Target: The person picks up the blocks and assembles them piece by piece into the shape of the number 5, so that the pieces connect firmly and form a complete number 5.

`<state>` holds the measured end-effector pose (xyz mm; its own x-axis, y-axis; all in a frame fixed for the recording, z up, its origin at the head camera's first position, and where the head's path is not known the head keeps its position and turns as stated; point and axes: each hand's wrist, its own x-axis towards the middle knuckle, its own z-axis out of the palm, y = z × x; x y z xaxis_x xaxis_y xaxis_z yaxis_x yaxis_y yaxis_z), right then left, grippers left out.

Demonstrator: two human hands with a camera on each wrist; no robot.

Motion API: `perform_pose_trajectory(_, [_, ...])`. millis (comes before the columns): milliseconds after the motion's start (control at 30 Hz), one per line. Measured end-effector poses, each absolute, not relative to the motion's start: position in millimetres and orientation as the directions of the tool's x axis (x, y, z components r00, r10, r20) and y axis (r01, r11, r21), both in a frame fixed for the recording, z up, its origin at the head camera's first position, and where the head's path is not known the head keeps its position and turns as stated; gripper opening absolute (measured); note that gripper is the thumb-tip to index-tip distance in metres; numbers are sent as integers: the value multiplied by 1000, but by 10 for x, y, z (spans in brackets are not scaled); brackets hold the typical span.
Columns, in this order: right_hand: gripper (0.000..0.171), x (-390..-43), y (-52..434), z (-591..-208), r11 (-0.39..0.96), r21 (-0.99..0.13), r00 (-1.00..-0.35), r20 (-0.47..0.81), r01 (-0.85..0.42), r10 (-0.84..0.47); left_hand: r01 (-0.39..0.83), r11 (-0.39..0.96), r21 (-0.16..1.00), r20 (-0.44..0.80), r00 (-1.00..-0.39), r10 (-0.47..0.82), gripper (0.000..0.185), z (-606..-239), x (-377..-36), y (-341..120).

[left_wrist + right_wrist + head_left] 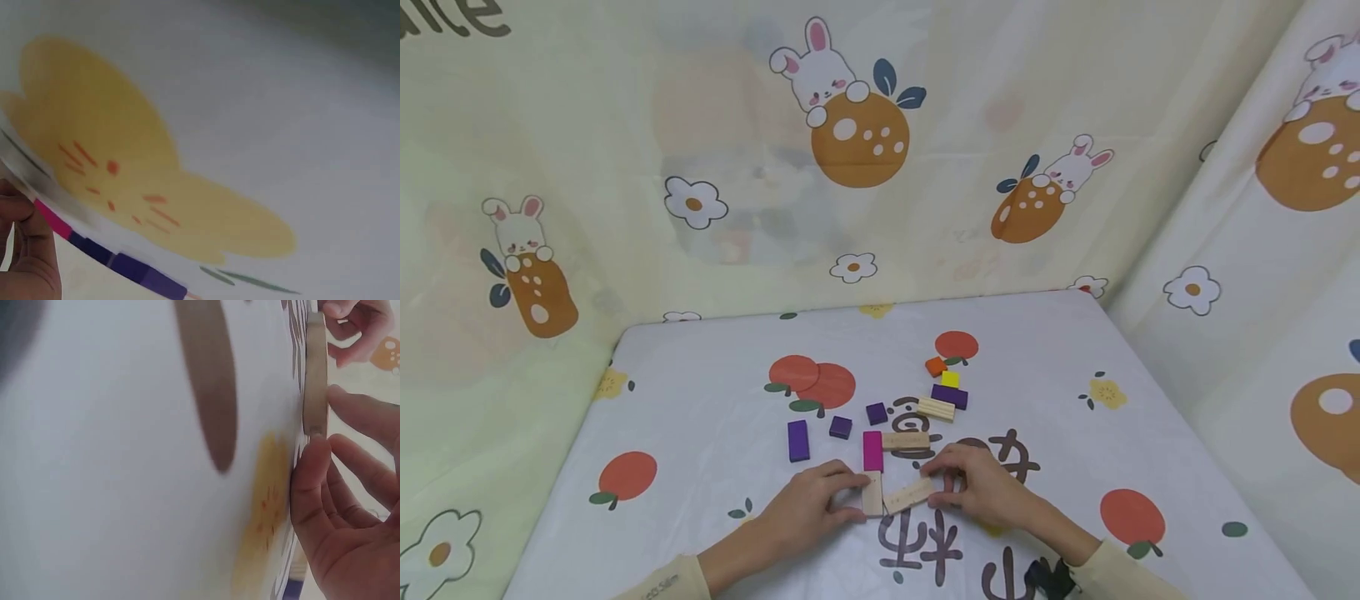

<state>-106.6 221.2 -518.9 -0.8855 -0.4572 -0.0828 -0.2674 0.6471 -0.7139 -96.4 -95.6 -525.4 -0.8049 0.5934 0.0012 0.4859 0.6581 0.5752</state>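
We are working at the near table (700, 400) edge: left hand (808, 508) pinching the upright plain block (872, 493), right hand (985, 490) fingers gripping the angled plain block (908, 495). We are butting the ends gently, keeping clear of the magenta block (872, 450) just beyond.

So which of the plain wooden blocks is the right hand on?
The slanted wooden block nearest the person: the right hand touches its right end. The other plain blocks lie apart from it; the upright one is at the left hand.
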Motion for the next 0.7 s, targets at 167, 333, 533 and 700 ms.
perform_pose_trajectory(167, [27,-1131,2275,-5118,659,-706,-904,-63,-259,-422,480,621,619,66,-821,568,42,-5187,-1056,-1029])
perform_pose_trajectory(333, [24,-1270,2376,-5052,673,-688,-929,3,-271,-371,469,643,605,106,-848,519,41,-5032,-1146,-1061])
perform_pose_trajectory(533, [25,-1470,2534,-5029,726,-660,-970,19,-193,-241,429,688,585,127,-887,444,40,-4946,-1247,-1118])
perform_pose_trajectory(700, [25,-1608,2656,-5065,760,-640,-990,11,-113,-139,397,716,575,144,-910,389,39,-4956,-1323,-1198])
